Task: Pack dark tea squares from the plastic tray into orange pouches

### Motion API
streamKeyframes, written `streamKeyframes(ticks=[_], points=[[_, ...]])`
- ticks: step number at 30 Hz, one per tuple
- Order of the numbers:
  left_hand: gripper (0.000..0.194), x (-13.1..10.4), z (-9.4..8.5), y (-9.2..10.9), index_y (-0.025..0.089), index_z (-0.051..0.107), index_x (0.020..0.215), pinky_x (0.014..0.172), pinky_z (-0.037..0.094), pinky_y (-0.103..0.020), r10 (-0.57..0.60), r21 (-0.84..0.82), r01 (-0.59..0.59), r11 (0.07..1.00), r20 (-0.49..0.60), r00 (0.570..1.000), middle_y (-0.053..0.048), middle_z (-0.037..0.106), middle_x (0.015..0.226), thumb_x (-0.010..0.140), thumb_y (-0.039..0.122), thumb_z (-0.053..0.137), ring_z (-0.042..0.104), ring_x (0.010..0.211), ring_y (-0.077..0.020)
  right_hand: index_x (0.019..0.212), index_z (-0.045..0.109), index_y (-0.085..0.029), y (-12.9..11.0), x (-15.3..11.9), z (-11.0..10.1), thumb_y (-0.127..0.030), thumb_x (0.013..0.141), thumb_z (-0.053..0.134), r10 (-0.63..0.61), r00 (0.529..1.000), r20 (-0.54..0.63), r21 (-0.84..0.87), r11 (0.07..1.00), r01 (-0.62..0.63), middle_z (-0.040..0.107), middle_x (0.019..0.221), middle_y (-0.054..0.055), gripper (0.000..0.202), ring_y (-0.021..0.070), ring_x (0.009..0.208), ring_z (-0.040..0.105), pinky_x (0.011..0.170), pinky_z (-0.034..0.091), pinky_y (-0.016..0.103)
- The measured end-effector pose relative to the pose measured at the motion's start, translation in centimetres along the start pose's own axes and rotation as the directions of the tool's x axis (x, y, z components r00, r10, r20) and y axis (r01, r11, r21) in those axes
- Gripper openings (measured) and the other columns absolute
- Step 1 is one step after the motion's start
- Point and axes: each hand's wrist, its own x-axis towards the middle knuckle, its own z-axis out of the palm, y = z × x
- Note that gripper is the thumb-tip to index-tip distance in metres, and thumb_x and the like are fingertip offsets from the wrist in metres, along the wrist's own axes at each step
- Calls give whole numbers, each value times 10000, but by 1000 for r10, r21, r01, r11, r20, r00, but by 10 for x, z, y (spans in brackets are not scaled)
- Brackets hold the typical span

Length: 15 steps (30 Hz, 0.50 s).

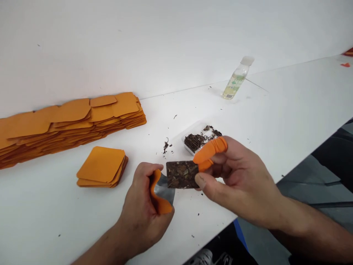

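Note:
My left hand (pixel 150 206) is closed around an orange pouch (pixel 162 204), squeezed so that its mouth gapes and the silvery inside shows. Between the thumb and fingers of my right hand (pixel 234 180) is a thin, dark brown rectangular slab of pressed leaves (pixel 180 175), which looks like compressed tea. Its left edge is right at the pouch's mouth; whether they touch I cannot tell. Orange finger cots (pixel 211 149) cover fingers of my right hand. Behind that hand, a clear plastic tray (pixel 189 147) holds a row of similar slabs (pixel 194 141) and loose crumbs.
A small stack of orange pouches (pixel 102 165) lies left of my left hand. Along the wall runs a long, overlapping pile of them (pixel 68 117). A clear capped bottle (pixel 235 81) leans at the back. Dark crumbs (pixel 166 145) dot the white table (pixel 275 121), whose edge runs diagonally at right.

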Motion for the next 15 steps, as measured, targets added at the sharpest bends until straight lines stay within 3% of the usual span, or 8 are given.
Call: streamKeyframes(ticks=[5,10,15], points=[[566,-1,1,-1,241,445,1274,629,537,-271,17,12,-17,1000,4,1000,-24,510,1004,750,81,588,560,779,-154,911,549,-267,-1,2,-4,-144,809,661,24,988,150,-146,989,-2,708,732,-40,195,148,593,640,523,533,292],[699,-3,3,-5,232,415,1346,645,532,-309,88,45,-90,995,56,995,-45,493,1029,695,65,605,544,815,-182,878,513,-267,-12,12,-11,-100,809,614,52,954,296,-321,946,48,694,692,-74,206,117,534,640,468,451,245],[688,-4,5,-6,207,430,1334,685,505,-345,172,93,-179,979,77,982,-70,501,1051,689,34,597,528,890,-219,903,488,-264,-13,17,-4,-157,874,622,49,933,356,-414,904,111,696,680,-81,174,110,506,584,495,401,255]])
